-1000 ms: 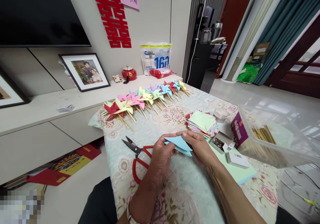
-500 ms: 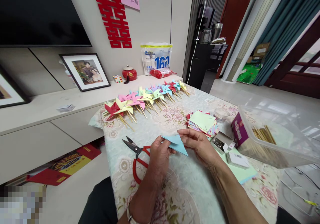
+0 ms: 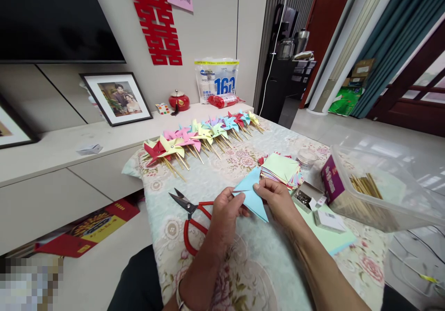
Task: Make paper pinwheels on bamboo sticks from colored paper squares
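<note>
A light blue folded paper point(image 3: 251, 191) is pinched between my left hand point(image 3: 224, 216) and my right hand point(image 3: 278, 199), held just above the floral tablecloth point(image 3: 208, 181). One corner of the paper sticks up, another points down to the right. Red-handled scissors point(image 3: 191, 216) lie on the cloth just left of my left hand. A stack of coloured paper squares point(image 3: 281, 168) sits right behind my right hand.
A row of finished paper pinwheels point(image 3: 201, 137) on sticks lies along the far table edge. At right stand a clear plastic bin point(image 3: 378, 186) with wooden sticks, a purple box point(image 3: 331, 185), a small open box of pins point(image 3: 306, 197) and a light green sheet point(image 3: 330, 239).
The blue paper has been turned and partly unfolded between my hands: it lay flat and low before, and now one corner stands upward. Both hands stayed in about the same place.
</note>
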Demonstrator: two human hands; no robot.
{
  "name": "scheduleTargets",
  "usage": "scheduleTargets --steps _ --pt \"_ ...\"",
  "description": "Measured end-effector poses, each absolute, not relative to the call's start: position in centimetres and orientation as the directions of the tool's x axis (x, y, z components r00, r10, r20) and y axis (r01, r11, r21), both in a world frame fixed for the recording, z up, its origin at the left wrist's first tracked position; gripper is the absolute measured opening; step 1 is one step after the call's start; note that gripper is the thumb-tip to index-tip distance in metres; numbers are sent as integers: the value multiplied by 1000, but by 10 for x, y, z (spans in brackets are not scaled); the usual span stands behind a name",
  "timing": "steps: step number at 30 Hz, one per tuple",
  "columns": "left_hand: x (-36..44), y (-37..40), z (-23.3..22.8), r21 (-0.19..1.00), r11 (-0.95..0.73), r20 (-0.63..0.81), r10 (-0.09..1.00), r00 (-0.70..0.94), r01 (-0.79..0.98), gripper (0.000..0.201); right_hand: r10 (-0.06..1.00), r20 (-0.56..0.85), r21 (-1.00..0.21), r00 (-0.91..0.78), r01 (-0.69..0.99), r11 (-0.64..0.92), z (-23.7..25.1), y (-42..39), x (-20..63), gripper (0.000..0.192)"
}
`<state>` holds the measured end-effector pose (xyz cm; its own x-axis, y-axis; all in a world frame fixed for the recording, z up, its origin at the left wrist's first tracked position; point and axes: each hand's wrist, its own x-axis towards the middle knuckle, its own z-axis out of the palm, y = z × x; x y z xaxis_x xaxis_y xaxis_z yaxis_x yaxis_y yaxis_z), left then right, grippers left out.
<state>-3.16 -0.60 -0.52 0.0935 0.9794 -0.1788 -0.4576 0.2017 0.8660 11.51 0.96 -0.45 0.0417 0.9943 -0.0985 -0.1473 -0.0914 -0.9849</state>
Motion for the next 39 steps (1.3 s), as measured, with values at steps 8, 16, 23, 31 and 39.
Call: scheduleTargets --steps 8,16,23,31,39 --pt "-31 -11 5 854 231 -181 972 151 -465 22 985 -146 -951 89 -286 -115 2 9 111 43" --pt "-28 -8 2 860 251 -194 966 169 -444 21 983 -181 -932 26 -325 -163 10 5 107 43" --pt "-26 -9 1 871 151 -74 981 178 -467 20 969 -238 -913 -70 -325 -248 7 1 102 39" --pt "-24 -11 10 807 212 -134 975 179 -551 28 978 -174 -923 -114 -328 -202 11 0 98 37" --pt "-26 -6 -11 879 202 -178 979 96 -433 31 985 -173 -897 18 -415 -151 10 4 104 33"
